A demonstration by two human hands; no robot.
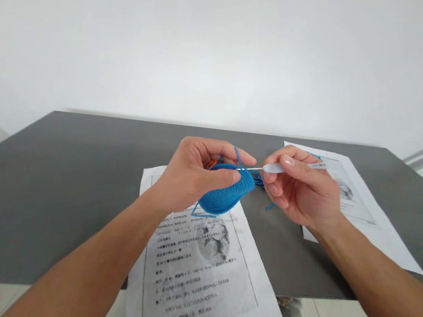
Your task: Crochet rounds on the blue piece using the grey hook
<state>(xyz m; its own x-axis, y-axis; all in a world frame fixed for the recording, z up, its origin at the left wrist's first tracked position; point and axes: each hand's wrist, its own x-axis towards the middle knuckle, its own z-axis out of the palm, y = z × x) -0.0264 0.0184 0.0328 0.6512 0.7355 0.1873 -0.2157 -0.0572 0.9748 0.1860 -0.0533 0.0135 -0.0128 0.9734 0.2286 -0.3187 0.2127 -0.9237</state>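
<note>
My left hand (194, 174) is closed around a blue crocheted piece (225, 194), thumb pressed on its top edge, with blue yarn (237, 155) looped over a finger. An orange bit shows inside the fist. My right hand (300, 187) pinches a pale crochet hook (277, 167) whose metal tip points left into the edge of the blue piece. Loose blue yarn strands (200, 215) hang under the piece and between the hands. Both hands hover above a dark grey table (57, 172).
A printed sheet with text and a picture (198, 278) lies on the table under my left hand, overhanging the near edge. A second printed sheet (364, 209) lies under my right hand. A white wall stands behind the table, with pale floor at the left.
</note>
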